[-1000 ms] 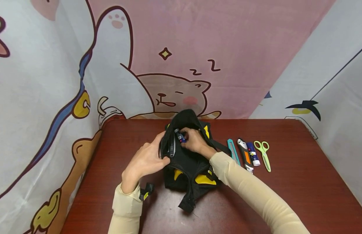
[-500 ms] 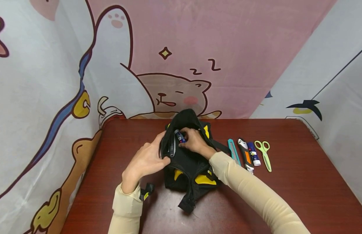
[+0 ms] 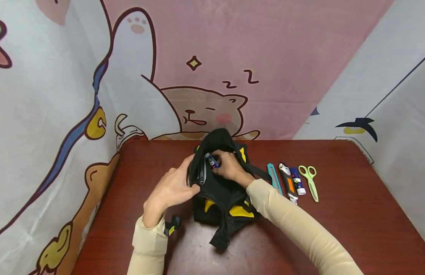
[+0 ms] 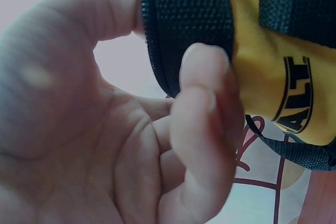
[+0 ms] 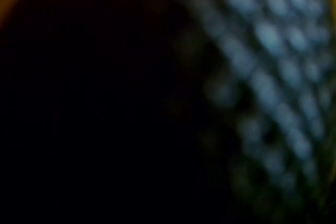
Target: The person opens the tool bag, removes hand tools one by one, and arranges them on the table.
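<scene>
A black and yellow tool bag stands on the table with its mouth unzipped. My left hand grips the bag's left rim; in the left wrist view, the thumb and fingers pinch the zippered black edge beside yellow fabric with black lettering. My right hand reaches into the mouth, fingers curled, and pinches a small blue tube with a grey cap. That tube leans against the inner left side, its lower end partly covered by the fingers. The right wrist view is mostly dark, with blurred black webbing close up.
Right of the bag lie a teal box cutter, a black and orange utility knife, a blue glue stick and light green scissors. Bag straps hang toward the near side. A printed cloth rises behind the table.
The blue tube has shifted slightly in the right fingers, now showing a little more of its body. The left hand and the bag have stayed in place.
</scene>
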Available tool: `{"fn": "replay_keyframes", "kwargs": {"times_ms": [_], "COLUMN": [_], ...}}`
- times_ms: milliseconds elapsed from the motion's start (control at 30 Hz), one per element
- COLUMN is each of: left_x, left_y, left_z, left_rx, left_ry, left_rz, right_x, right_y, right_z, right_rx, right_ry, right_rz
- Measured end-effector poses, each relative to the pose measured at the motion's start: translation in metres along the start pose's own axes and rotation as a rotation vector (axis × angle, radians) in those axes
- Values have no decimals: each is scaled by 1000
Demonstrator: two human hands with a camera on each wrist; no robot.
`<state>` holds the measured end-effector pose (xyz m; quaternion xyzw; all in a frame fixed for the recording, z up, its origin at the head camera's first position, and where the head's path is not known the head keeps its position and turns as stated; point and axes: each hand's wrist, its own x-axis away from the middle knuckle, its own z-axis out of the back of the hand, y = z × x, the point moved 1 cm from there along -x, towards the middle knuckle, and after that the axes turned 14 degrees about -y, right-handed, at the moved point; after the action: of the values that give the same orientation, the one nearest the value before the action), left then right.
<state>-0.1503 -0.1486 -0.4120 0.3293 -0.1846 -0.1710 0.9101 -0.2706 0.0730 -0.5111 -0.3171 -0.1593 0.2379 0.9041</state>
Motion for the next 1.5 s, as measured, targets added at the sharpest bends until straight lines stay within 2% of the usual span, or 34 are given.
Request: {"fn": "replay_keyframes", "kwargs": {"times_ms": [300,600,1067,1333,1500], "left_x": [1,4,3,1,-1], "left_y": [-1,-4,-6,-4,-1], "left_z": [-1,1,1,3,3], "left_rx": [12,31,40,32,21], "left_ry": [-2,9,9,5,-2], "left_rz": [-7,-34,-19,-16,-15], "right_x": [14,31,69,87,104], "right_y": [-14,-36,-54,-58,-54], "right_z": [9,19,36,51,62], "right_rx": [-14,17,-37,-122,-187], "right_ry": [38,102,263,335,402], "right_rz": [-6,28,147,163,168]}}
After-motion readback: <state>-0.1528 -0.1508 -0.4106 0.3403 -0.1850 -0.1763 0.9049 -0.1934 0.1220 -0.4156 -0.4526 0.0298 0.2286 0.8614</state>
